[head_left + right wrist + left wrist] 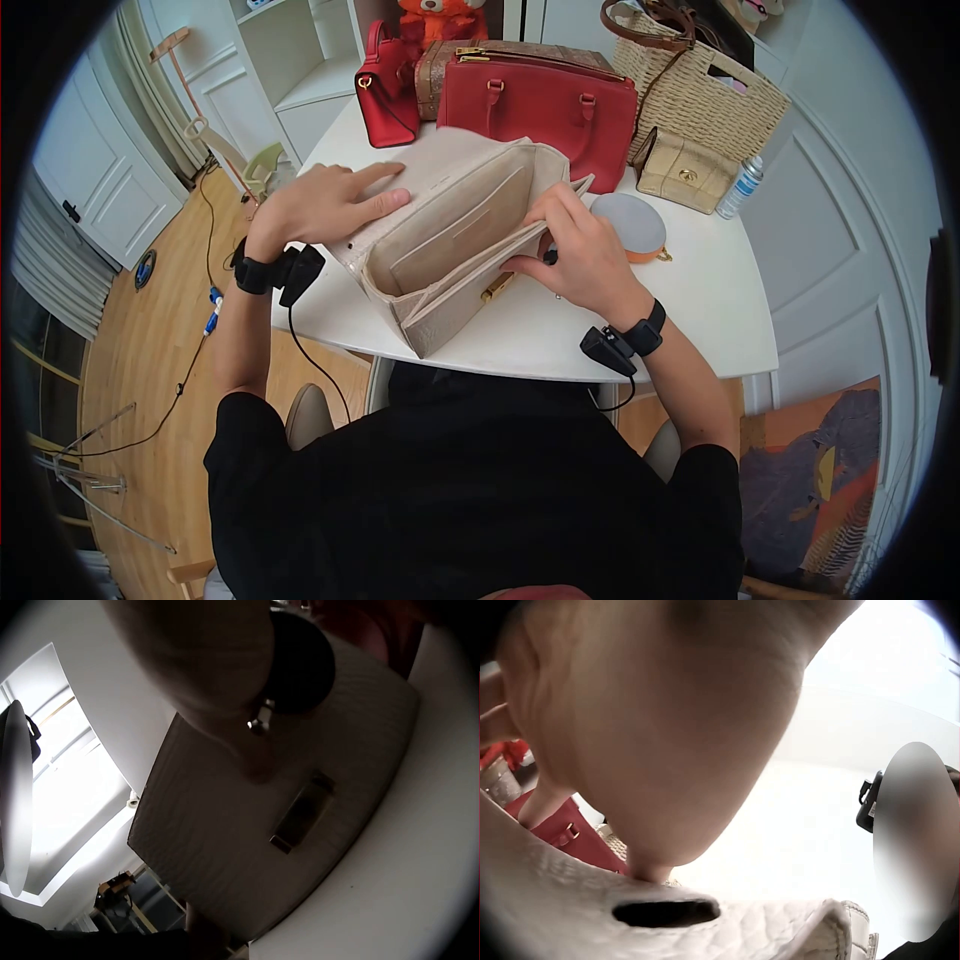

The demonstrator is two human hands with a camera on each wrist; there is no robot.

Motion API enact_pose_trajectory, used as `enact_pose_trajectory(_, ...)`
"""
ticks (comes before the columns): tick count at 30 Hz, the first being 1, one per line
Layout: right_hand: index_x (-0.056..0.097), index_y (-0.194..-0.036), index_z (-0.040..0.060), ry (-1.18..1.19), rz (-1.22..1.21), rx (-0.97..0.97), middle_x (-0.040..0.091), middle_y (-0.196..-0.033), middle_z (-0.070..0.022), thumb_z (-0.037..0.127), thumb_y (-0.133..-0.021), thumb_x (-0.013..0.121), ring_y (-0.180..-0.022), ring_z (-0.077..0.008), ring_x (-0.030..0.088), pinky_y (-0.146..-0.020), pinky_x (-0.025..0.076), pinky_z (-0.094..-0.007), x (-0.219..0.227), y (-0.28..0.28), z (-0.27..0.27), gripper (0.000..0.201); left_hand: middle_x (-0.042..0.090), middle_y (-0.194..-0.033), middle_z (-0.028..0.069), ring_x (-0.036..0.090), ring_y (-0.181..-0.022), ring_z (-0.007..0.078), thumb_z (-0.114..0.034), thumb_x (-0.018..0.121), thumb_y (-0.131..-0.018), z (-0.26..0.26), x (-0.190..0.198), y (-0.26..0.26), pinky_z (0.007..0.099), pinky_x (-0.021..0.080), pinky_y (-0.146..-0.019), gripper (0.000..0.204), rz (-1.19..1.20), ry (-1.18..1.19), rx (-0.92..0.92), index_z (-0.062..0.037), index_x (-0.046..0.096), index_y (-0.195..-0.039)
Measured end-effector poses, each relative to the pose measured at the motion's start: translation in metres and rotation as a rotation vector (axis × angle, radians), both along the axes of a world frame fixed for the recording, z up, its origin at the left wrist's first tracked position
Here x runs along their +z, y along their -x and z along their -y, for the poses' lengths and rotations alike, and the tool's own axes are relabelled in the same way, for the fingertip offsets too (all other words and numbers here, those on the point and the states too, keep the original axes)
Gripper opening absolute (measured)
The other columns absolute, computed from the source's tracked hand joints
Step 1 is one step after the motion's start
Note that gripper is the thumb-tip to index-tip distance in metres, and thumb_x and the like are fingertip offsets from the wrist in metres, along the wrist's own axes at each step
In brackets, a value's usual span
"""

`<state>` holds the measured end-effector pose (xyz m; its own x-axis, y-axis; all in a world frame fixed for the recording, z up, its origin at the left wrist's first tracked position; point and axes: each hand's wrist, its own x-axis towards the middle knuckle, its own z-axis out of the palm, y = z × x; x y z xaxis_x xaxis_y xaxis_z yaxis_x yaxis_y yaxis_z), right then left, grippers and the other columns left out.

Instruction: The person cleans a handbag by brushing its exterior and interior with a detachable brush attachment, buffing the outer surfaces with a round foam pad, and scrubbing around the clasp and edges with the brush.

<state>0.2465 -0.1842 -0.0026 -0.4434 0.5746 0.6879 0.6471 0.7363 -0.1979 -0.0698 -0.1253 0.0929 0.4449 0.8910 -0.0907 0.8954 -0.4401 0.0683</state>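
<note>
A cream textured handbag (pixel 440 330) stands on the white table with its top gaping, showing a pale lining with an inner pocket. The left hand (pixel 325 203) rests on the bag's folded-back flap, fingers spread and fairly straight; the left wrist view shows this hand (pixel 667 727) large above the flap (pixel 750 922). At the front wall's upper edge, the right hand (pixel 580 245) pinches the rim between thumb and curled fingers. In the right wrist view its thumb side (pixel 217 697) lies against the front panel (pixel 210 817), near a gold clasp (pixel 304 811).
Behind the bag stand a large red handbag (pixel 540 110), a small red bag (pixel 388 100) and a woven basket bag (pixel 700 85). To the right are a beige quilted bag (pixel 685 170), a spray can (pixel 741 187) and a round grey item (pixel 630 222). Cables hang from both wrists.
</note>
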Motion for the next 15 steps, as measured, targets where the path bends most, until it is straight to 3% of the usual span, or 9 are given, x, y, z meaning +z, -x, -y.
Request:
enact_pose_trajectory(3, 0.058, -0.104, 0.004, -0.016, -0.01, 0.025, 0.055, -0.104, -0.0071, 0.028, -0.071, 0.092, -0.067, -0.0253, 0.064, -0.057, 0.052, -0.0371, -0.001, -0.001, -0.003, 0.053, 0.074, -0.104, 0.0286, 0.071, -0.101, 0.0424, -0.068, 0.026, -0.105, -0.011, -0.018, 0.006, 0.0496, 0.051, -0.094, 0.074, 0.102, 0.205, -0.052, -0.0192, 0.042, -0.159)
enact_pose_trajectory(10, 0.058, -0.105, 0.005, -0.031, -0.015, 0.036, 0.055, -0.104, -0.006, 0.028, -0.071, 0.092, -0.066, -0.0235, 0.063, -0.057, 0.052, -0.0358, 0.001, -0.002, -0.004, 0.054, 0.076, -0.109, 0.0211, 0.073, -0.095, 0.0317, -0.069, 0.025, -0.106, -0.009, -0.026, 0.006, 0.0403, 0.056, -0.085, 0.076, 0.25, 0.408, -0.117, -0.0184, 0.04, -0.161)
enact_pose_trajectory(12, 0.058, -0.105, 0.0055, -0.039, -0.025, 0.052, 0.055, -0.104, -0.0056, 0.028, -0.071, 0.092, -0.067, -0.0225, 0.064, -0.057, 0.052, -0.0351, 0.001, -0.002, -0.003, 0.053, 0.074, -0.118, 0.0163, 0.072, -0.091, 0.0245, -0.077, 0.027, -0.102, -0.012, -0.033, 0.007, 0.034, 0.061, -0.075, 0.082, 0.314, 0.447, -0.157, -0.0217, 0.038, -0.162)
enact_pose_trajectory(15, 0.058, -0.104, 0.0065, -0.021, -0.033, 0.038, 0.056, -0.103, -0.0055, 0.027, -0.071, 0.093, -0.067, -0.0215, 0.064, -0.057, 0.053, -0.0345, -0.001, -0.002, -0.002, 0.052, 0.073, -0.117, 0.0162, 0.072, -0.091, 0.0252, -0.076, 0.026, -0.102, -0.01, -0.029, 0.005, 0.0351, 0.061, -0.078, 0.082, 0.287, 0.473, -0.199, -0.0217, 0.034, -0.163)
